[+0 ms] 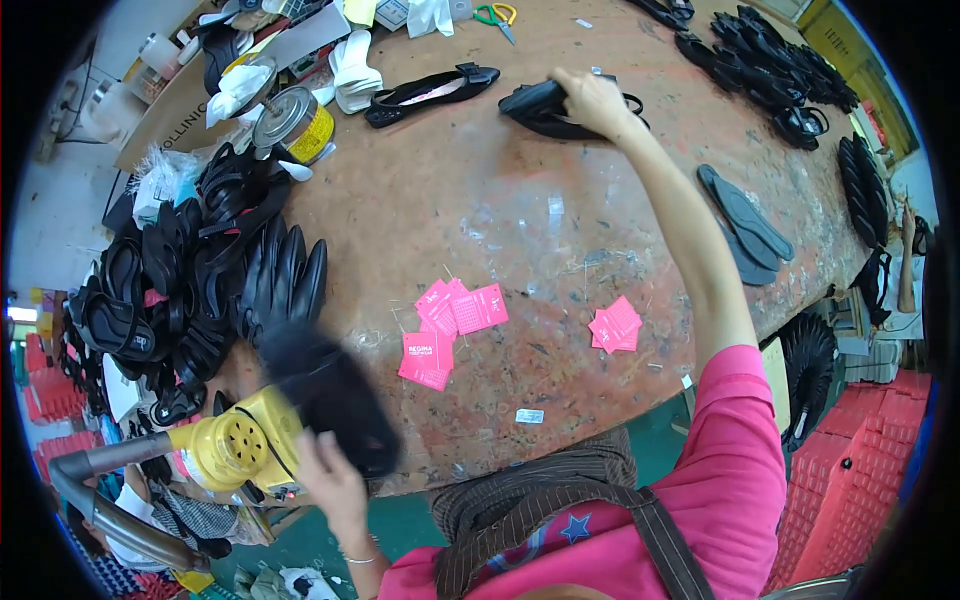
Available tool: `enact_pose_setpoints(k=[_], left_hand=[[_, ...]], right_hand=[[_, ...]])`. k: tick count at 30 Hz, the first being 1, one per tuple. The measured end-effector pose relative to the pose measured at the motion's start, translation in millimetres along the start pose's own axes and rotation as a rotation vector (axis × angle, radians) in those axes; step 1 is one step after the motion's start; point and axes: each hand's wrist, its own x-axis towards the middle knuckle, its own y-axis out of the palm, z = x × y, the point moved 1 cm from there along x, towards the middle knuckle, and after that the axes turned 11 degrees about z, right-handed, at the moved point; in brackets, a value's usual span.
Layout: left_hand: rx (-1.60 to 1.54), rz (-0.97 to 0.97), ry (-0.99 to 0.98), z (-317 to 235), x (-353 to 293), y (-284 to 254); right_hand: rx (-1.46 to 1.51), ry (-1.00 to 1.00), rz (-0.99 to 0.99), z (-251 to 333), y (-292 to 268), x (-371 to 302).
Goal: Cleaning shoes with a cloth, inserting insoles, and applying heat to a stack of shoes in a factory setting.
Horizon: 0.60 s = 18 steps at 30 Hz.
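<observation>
My left hand (335, 485), a bracelet at its wrist, has its fingers closed on the near end of a black shoe (335, 400). Motion smears that shoe, which hangs over the table's left front beside a yellow power tool (240, 443). At the far side, my outstretched right hand (592, 102) grips another black shoe (540, 105), whose strap loops out to the right. A black flat with a bow (430, 92) lies just left of it. Pink printed cards sit between my arms in a left group (455, 308) and a right group (615, 325).
Black shoes and sandals heap up at left (215, 255), with more in rows at far right (765, 65). Grey insoles (748, 225) lie on the right. A glue can (293, 125) and green-and-yellow scissors (495, 17) are at the back. Red crates (840, 480) stand at lower right.
</observation>
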Motion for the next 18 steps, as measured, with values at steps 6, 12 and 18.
enact_pose_setpoints(k=[6, 12, 18], left_hand=[[0.234, 0.337, -0.096, 84, -1, -23], [0.274, 0.272, -0.179, 98, -13, -13], [-0.242, -0.037, 0.062, 12, -27, 18]], right_hand=[[0.114, 0.193, -0.684, -9, -69, -5], [1.203, 0.494, -0.523, 91, -145, -97], [2.096, 0.675, 0.462, 233, -62, -221]])
